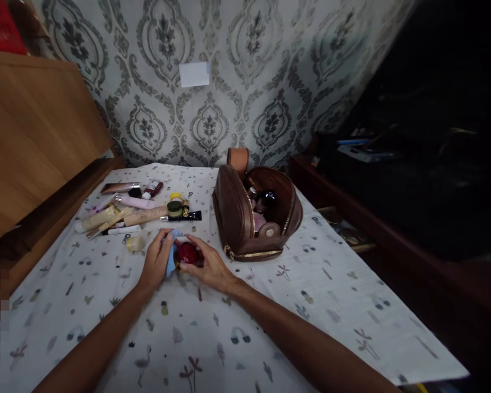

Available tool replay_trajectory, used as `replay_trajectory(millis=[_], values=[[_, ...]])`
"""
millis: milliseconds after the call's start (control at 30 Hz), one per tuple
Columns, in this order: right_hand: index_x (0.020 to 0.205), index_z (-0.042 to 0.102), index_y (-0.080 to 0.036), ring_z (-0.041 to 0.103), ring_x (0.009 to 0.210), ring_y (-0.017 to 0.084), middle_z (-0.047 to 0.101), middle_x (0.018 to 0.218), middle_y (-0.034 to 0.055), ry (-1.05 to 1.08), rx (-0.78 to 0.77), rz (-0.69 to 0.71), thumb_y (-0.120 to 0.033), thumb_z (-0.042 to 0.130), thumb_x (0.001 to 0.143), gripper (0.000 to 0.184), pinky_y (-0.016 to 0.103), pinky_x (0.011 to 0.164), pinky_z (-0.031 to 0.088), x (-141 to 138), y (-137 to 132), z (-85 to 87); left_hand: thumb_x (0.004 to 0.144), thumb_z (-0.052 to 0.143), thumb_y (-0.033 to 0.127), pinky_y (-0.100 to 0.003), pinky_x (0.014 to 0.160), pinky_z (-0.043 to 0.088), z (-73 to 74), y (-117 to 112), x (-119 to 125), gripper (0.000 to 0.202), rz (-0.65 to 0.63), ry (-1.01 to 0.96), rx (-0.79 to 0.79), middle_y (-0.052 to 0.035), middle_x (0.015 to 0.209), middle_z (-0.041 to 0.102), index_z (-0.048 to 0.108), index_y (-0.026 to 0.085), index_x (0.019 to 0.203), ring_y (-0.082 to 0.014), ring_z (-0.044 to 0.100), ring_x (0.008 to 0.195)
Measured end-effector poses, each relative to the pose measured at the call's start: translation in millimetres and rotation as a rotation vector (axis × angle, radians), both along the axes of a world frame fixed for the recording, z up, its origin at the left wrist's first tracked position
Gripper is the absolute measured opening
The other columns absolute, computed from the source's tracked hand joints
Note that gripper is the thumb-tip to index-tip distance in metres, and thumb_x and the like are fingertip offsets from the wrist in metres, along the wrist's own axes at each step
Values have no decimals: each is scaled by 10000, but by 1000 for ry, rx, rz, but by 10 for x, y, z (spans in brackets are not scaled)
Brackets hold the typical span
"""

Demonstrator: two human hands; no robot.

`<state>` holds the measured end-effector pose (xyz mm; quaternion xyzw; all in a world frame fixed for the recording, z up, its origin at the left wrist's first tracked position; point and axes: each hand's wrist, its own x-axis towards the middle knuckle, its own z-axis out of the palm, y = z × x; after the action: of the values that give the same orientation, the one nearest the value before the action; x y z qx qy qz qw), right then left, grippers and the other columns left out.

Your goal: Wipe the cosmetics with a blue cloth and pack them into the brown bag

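Note:
Just above the table, my right hand point(210, 265) grips a small dark-red rounded container point(187, 252) between thumb and fingers. My left hand point(157, 259) is closed on a light blue cloth point(171, 261), which it presses against the container's left side. What kind of container it is I cannot make out. To the right of my hands stands an open brown toiletry bag point(237, 218), unzipped, with several dark and pink items point(259, 221) inside. A small cream-coloured jar point(135, 243) sits just left of my left hand.
Several cosmetics lie at the table's left rear: a beige tube point(145, 216), a lilac tube point(136, 202), a green-lidded jar point(174, 208) and a black tube point(184, 216). A wooden cabinet point(41, 136) borders the left; the printed tablecloth point(294, 327) ends at the right edge.

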<state>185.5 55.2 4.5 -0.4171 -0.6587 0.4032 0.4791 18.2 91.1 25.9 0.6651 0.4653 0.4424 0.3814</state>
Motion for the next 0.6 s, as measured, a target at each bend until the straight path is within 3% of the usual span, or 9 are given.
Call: replay_trajectory(millis=[167, 233, 433, 600], values=[[1177, 465, -240, 661, 958, 195, 624, 1107, 59, 340, -163, 47, -454, 774, 722, 590, 368, 881, 547, -30, 6, 20, 952, 421, 543, -283, 781, 464, 8, 0, 48, 411, -79, 4, -47, -14, 864, 641, 612, 182, 989, -182, 588, 815], [1116, 444, -250, 658, 886, 166, 610, 1063, 31, 373, -183, 52, -435, 790, 701, 571, 336, 832, 552, -40, -2, 27, 960, 393, 545, -295, 784, 462, 3, -20, 70, 422, -128, 13, -44, -17, 838, 627, 603, 179, 938, -186, 576, 802], [1114, 468, -233, 611, 787, 167, 607, 931, -9, -49, -57, -90, -324, 783, 687, 538, 328, 761, 520, -57, -40, 37, 957, 410, 517, -259, 640, 405, -44, -31, 33, 388, -97, 63, -9, 28, 685, 497, 499, 199, 753, -152, 482, 663], [1131, 518, -209, 580, 1001, 229, 614, 1076, 57, -260, 137, -137, -290, 793, 688, 527, 377, 890, 479, -60, -64, 26, 943, 439, 510, -247, 611, 377, -13, -21, 3, 375, -81, 117, 7, 35, 662, 480, 510, 194, 754, -142, 460, 640]])
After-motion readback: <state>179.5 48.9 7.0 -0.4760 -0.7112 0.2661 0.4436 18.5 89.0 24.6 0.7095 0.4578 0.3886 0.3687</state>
